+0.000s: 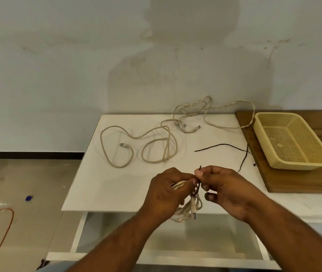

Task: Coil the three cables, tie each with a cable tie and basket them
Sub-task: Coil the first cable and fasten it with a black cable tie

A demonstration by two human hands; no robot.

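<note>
Holding coiled cable (187,210), right hand (225,190) pinching black tie (197,188).

Your bench (117,183) had a smooth, matt white top. The wooden board (293,182) showed dark grain under a faint sheen. Your basket (293,164) was pale yellow plastic, its walls and floor a fine perforated mesh. The network cable (115,165) wore a matt beige sheath, its plug (125,145) clear plastic. The cable tie (220,144) looked thin, black and dull.
</note>
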